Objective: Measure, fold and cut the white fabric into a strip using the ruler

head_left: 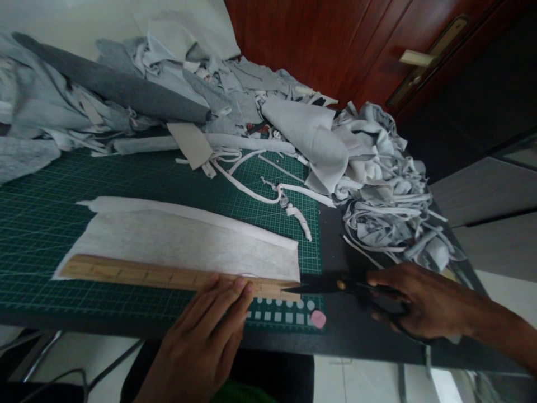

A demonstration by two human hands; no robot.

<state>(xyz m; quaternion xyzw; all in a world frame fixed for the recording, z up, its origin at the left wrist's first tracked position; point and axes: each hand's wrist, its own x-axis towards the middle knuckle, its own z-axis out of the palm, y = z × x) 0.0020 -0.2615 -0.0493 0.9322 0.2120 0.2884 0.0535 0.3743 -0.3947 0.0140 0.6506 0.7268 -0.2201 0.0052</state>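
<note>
My left hand (pixel 204 330) lies with its fingertips pressing on a wooden ruler (pixel 168 277), which rests along the near edge of a white fabric strip (pixel 180 242). The strip lies on a green cutting mat (pixel 50 224). My right hand (pixel 425 299) grips black-handled scissors (pixel 331 285), whose closed or nearly closed blades point left toward the ruler's right end and the fabric's corner. The blade tips sit just beside the ruler. Part of the scissor handles is hidden by my fingers.
Heaped grey and white fabric scraps (pixel 377 190) and loose strips cover the far side of the dark table (pixel 339 336). A small pink piece (pixel 318 319) lies on the mat's near corner. A wooden door with a metal handle (pixel 415 57) stands beyond.
</note>
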